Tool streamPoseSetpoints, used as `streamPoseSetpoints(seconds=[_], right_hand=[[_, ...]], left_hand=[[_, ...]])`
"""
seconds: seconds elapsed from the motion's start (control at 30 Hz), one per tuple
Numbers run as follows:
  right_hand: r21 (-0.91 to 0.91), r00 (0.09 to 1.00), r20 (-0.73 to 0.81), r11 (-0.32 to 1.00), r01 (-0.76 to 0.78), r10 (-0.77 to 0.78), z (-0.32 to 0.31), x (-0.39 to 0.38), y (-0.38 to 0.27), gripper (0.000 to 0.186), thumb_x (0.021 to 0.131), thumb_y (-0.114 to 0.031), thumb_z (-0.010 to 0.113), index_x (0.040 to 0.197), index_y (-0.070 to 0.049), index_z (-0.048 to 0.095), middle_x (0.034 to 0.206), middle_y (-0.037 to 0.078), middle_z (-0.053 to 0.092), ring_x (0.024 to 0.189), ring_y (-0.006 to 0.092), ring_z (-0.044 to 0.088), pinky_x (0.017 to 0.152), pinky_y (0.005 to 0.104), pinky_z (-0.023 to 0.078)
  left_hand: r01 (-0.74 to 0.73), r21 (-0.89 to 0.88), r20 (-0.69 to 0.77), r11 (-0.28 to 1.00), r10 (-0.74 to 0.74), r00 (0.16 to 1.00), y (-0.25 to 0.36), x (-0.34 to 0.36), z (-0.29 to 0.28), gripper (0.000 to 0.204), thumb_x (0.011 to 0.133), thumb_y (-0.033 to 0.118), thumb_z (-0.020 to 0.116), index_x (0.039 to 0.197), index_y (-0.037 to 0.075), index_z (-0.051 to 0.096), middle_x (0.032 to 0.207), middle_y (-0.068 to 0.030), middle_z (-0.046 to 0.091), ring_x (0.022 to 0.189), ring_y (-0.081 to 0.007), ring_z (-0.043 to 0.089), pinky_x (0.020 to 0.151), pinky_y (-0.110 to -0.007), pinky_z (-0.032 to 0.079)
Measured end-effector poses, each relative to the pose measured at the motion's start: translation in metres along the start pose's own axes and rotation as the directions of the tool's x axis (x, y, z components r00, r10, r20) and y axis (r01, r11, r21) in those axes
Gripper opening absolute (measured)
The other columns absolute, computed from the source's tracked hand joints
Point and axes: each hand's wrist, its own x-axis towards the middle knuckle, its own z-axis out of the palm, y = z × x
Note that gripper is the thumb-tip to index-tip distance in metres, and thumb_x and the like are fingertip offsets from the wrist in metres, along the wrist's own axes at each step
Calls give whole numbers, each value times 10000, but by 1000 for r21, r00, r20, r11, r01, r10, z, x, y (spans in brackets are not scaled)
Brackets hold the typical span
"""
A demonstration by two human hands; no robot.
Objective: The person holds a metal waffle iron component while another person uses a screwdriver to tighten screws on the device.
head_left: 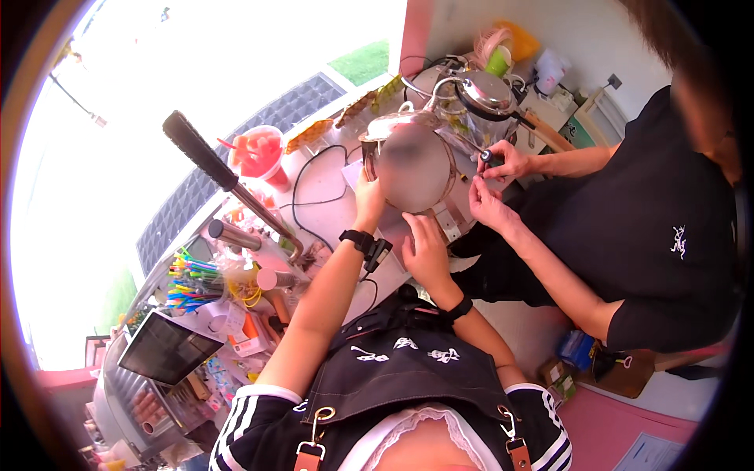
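A round, shiny metal vessel [414,169], which looks like a pot, stands tilted on the counter with its flat round face toward me. My left hand [369,202] is closed on its left edge, fingers partly hidden behind it. Below its lower edge is my right hand [428,250], fingers stretched out and apart, tips at or close to the metal; I cannot tell whether they touch. Just right of the vessel, a co-worker's hand [509,160] grips a dark-handled tool [491,158], perhaps a screwdriver. The co-worker's other hand [491,206] is pinched beneath it.
A cup of red drink [263,153] and a black cable [295,192] are to the left. A long-handled brush [200,149] juts up nearby. Coloured straws [192,281] and a screen [169,347] lie lower left. Behind stands a round metal pan [485,93]. The co-worker [628,220] stands close right.
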Motion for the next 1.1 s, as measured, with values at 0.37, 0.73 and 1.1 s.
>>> streamPoseSetpoints(seconds=[0.37,0.73,1.1], right_hand=[[-187,1000,26,982,22,-17,23,13,-16,590,715,12,582,1298,48,504,1297,200,498,1247,375,456,1070,494,352],[-173,996,81,985,-10,24,22,6,-16,689,733,-2,580,1397,68,410,1414,218,449,1358,369,380,1150,497,281],[-154,994,104,988,-20,36,21,1,-17,697,736,10,575,1408,52,399,1469,204,395,1403,350,333,1157,481,270]], left_hand=[[-74,195,-82,978,92,992,12,-8,-1,553,843,394,733,1191,-13,593,1079,-143,679,990,-222,627,885,-339,470],[-84,225,-82,971,105,991,11,-6,-1,557,848,410,719,1186,-14,591,1102,-158,675,1018,-239,626,906,-353,461],[-103,221,-63,970,120,991,3,-1,-4,567,846,403,717,1199,-20,582,1112,-178,670,1033,-254,628,914,-351,461]])
